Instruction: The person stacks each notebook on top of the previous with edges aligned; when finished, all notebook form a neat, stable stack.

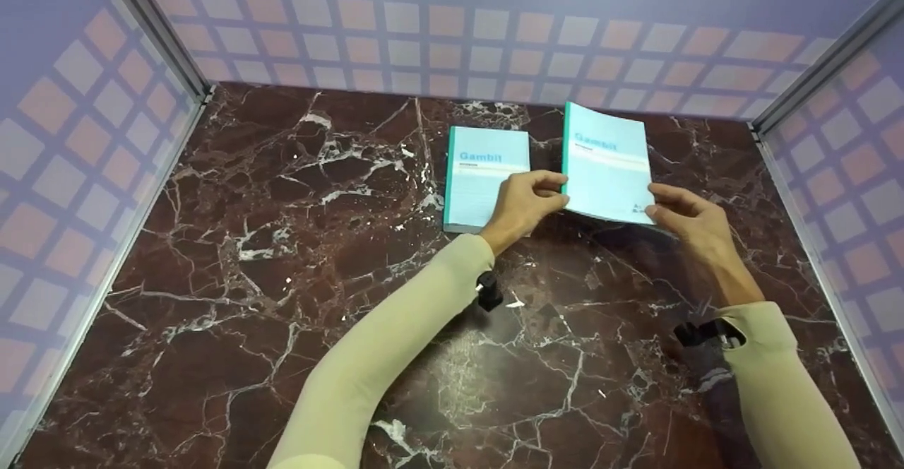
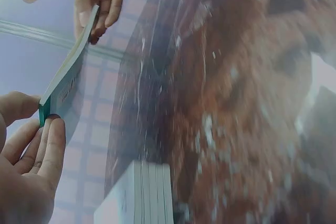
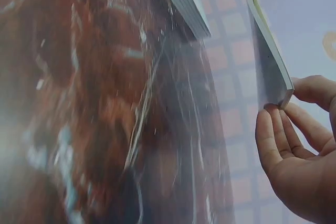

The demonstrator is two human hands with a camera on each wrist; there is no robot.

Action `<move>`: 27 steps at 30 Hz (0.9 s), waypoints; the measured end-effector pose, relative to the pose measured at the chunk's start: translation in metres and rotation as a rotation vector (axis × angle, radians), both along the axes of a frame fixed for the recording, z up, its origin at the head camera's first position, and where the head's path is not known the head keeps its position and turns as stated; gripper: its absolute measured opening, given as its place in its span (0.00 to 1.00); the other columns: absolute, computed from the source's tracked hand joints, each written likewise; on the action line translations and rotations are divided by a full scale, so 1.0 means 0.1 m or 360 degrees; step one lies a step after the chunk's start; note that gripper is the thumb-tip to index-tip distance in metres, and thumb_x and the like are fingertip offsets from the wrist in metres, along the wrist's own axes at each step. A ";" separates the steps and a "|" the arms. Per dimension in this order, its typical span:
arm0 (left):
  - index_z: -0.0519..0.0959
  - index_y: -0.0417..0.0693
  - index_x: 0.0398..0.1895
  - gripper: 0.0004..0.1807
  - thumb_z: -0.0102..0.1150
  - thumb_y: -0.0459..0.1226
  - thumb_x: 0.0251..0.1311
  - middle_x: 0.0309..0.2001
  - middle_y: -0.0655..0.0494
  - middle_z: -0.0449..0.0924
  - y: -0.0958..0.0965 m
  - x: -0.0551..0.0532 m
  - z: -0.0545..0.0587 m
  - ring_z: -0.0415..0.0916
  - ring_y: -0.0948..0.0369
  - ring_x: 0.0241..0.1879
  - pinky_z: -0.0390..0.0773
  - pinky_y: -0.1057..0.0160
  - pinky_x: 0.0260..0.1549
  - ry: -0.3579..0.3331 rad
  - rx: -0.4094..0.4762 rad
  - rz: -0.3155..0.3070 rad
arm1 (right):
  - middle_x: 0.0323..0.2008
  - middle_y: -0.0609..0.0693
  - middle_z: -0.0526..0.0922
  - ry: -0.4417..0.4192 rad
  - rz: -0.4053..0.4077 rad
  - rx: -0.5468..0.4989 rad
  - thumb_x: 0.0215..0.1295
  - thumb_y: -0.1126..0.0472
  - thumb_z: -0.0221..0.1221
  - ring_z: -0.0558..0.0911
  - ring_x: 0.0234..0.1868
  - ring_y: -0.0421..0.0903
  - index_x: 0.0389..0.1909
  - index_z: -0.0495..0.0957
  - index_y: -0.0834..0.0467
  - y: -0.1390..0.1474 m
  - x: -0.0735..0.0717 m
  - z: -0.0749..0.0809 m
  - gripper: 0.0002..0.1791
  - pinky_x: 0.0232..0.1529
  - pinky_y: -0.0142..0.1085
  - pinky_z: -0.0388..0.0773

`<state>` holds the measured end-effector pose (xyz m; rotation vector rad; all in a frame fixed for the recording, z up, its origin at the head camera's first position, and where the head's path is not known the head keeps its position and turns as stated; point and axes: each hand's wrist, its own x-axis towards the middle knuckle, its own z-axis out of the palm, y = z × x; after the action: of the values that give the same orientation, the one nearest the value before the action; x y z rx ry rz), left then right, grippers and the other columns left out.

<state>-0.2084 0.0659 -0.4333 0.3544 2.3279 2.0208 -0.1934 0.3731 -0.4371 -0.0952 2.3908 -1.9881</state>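
A pale blue notebook [image 1: 607, 165] with a green spine and "Gambit" on its cover is held up off the marbled table between both hands. My left hand [image 1: 530, 204] pinches its lower spine side, thumb above and fingers beneath, as the left wrist view shows. At the opposite lower corner my right hand [image 1: 696, 225] pinches the notebook's edge. The held notebook bends slightly between the hands. Just left of it lies a stack of matching notebooks [image 1: 484, 172], partly covered by my left hand in the head view; several page-block layers [image 2: 152, 192] show at its end.
The dark red marbled tabletop [image 1: 282, 299] has white veins. Tiled-pattern walls enclose it at the back [image 1: 452, 52], left [image 1: 63, 172] and right [image 1: 847, 172], with metal strips at the corners. A dark wrist camera [image 1: 487, 291] sits at my left cuff.
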 end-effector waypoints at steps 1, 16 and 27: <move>0.87 0.40 0.56 0.16 0.72 0.29 0.66 0.47 0.52 0.89 -0.05 0.01 0.00 0.86 0.64 0.43 0.85 0.69 0.45 0.0009 -0.0011 0.0004 | 0.47 0.44 0.87 0.0024 0.0011 0.0034 0.72 0.66 0.69 0.86 0.45 0.38 0.67 0.79 0.66 -0.05 -0.01 0.00 0.25 0.48 0.26 0.84; 0.86 0.40 0.59 0.18 0.71 0.30 0.66 0.50 0.48 0.89 -0.74 0.08 0.12 0.86 0.59 0.47 0.84 0.69 0.48 0.0072 -0.0239 0.0131 | 0.55 0.59 0.85 0.0182 0.0110 0.0225 0.70 0.68 0.69 0.82 0.49 0.41 0.65 0.80 0.68 -0.79 -0.21 0.03 0.24 0.48 0.26 0.83; 0.86 0.41 0.59 0.18 0.70 0.30 0.66 0.50 0.48 0.89 -1.13 0.17 0.11 0.87 0.58 0.47 0.85 0.66 0.48 0.0099 -0.0346 0.0224 | 0.56 0.66 0.83 0.0143 0.0181 0.0206 0.69 0.69 0.69 0.83 0.49 0.45 0.65 0.80 0.69 -1.23 -0.27 0.04 0.24 0.49 0.28 0.83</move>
<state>-0.1915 -0.0470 -0.4223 0.2533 2.6477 1.8082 -0.2204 0.2505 -0.4334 -0.3154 2.4992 -1.8127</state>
